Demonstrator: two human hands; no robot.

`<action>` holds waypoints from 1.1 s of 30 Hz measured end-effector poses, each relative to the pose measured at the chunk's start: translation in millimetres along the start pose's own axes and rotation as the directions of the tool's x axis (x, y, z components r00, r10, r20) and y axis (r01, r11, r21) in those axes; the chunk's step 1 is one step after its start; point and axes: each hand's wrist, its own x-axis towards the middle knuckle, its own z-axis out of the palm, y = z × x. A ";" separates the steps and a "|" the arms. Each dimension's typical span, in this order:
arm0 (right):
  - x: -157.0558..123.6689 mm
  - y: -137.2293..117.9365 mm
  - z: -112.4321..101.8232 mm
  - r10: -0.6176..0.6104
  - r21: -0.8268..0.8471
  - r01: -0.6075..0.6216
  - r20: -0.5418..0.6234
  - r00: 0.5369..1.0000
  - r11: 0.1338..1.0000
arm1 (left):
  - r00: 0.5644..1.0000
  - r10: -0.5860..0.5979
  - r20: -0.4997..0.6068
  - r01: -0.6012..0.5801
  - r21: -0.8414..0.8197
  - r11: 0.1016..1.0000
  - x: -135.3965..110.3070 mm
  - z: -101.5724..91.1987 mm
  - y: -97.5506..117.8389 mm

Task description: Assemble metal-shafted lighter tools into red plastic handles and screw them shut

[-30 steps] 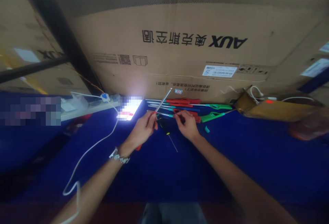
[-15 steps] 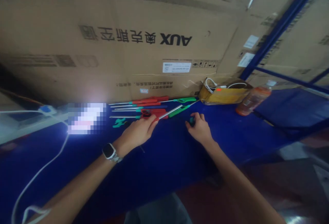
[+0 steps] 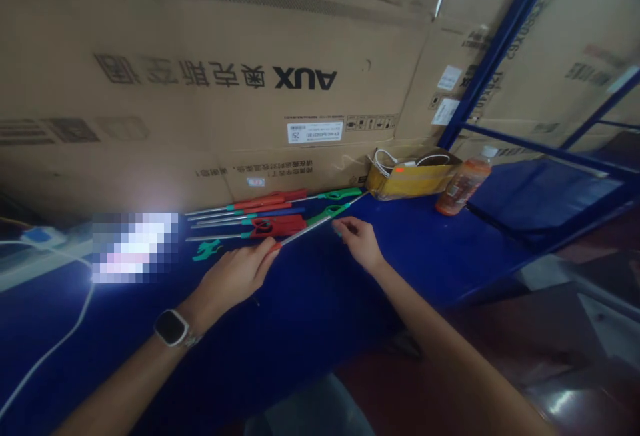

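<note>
My left hand (image 3: pixel 235 273), with a watch on its wrist, is closed round the handle of a long-neck lighter (image 3: pixel 306 230). A bit of orange-red handle shows past the fingers, and the metal tube points up and to the right. My right hand (image 3: pixel 362 244) pinches a small teal piece (image 3: pixel 337 231) close to the tube's tip; the fingers hide most of it. Behind the hands lie several long-neck lighters with red handles (image 3: pixel 277 226), some with teal collars. Two green lighters (image 3: pixel 340 193) lie to their right. A loose teal clip-shaped part (image 3: pixel 207 249) is left of them.
Large cardboard boxes (image 3: pixel 210 23) stand behind the blue surface (image 3: pixel 310 329). A yellow box (image 3: pixel 415 183) with white cable and an orange drink bottle (image 3: pixel 463 186) are at right, by a blue metal frame (image 3: pixel 500 43). A bright blurred patch (image 3: pixel 135 248) and white cables are at left.
The view has turned to the right. My right hand has come nearer to the tube's tip with the teal piece. My left hand still holds the lighter.
</note>
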 end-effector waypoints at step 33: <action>33.8 -50.6 98.9 0.037 0.385 0.004 -0.097 0.995 0.923 | 0.998 -0.061 0.025 0.067 -0.385 0.921 -45.2 -14.3 -58.9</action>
